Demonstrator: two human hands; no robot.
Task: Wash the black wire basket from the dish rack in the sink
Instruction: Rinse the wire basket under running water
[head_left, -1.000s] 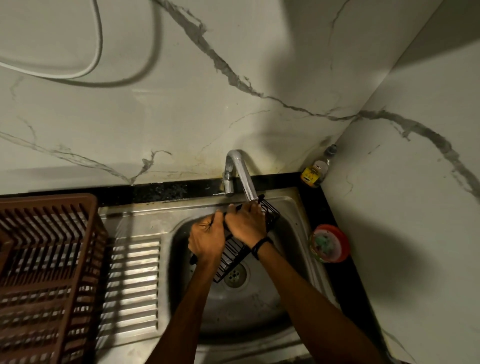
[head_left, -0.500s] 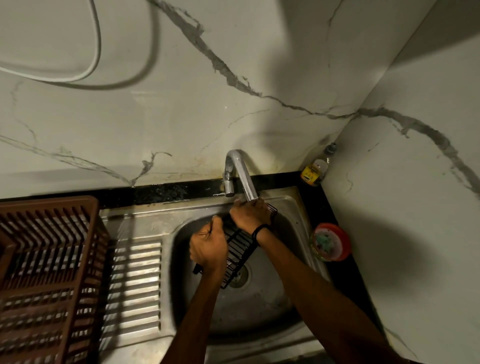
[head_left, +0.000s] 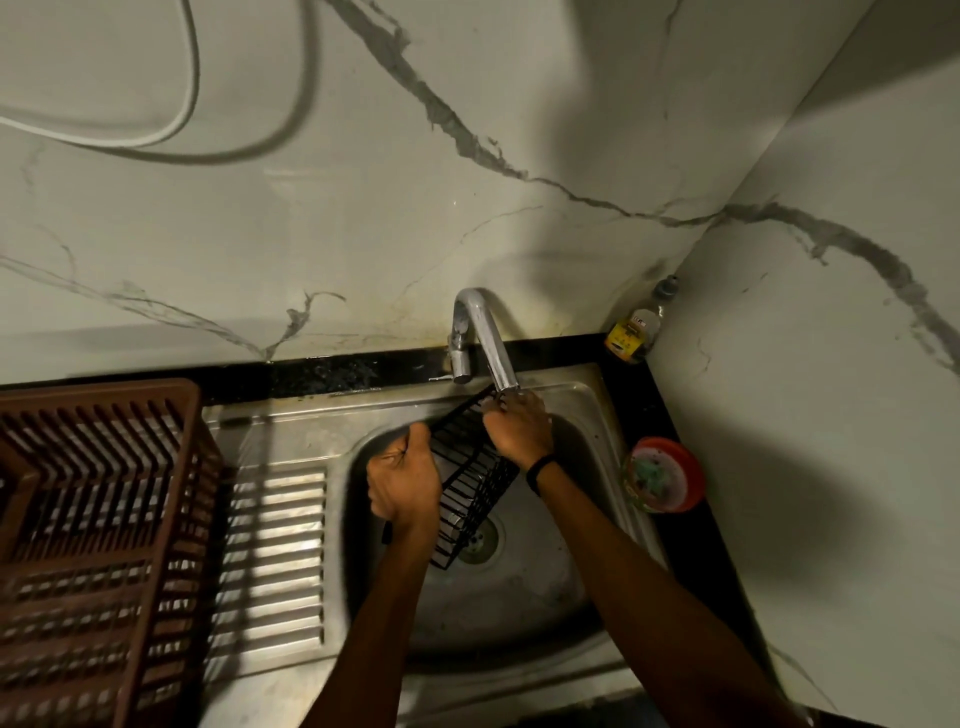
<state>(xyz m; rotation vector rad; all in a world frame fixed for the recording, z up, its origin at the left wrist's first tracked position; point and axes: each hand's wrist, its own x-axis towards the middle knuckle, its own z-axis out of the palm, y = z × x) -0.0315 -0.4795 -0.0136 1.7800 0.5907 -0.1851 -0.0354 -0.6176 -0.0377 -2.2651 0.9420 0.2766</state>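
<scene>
Currently mid-wash: black wire basket (head_left: 470, 478) under the tap (head_left: 488, 338)

Basket is held tilted over the sink (head_left: 545, 597) bowl, with its far corner right at the spout and its low end above the drain (head_left: 480, 538). Left hand (head_left: 402, 486) grip: fingers curled round the left rim. Right hand (head_left: 519, 426) grip: fingers pinching the far-end wire beside the spout. Water flow: cannot tell (too dim). My read is that this is the rinse/rub stage and it isn't finished. The next move likely calls for rotating the basket so its other faces meet the spout, keeping the wire clear of it. Count: one basket, one tap, one brown dish rack (head_left: 98, 519) left of the sink, one bottle (head_left: 636, 332), one red tub (head_left: 665, 480), two hands.
</scene>
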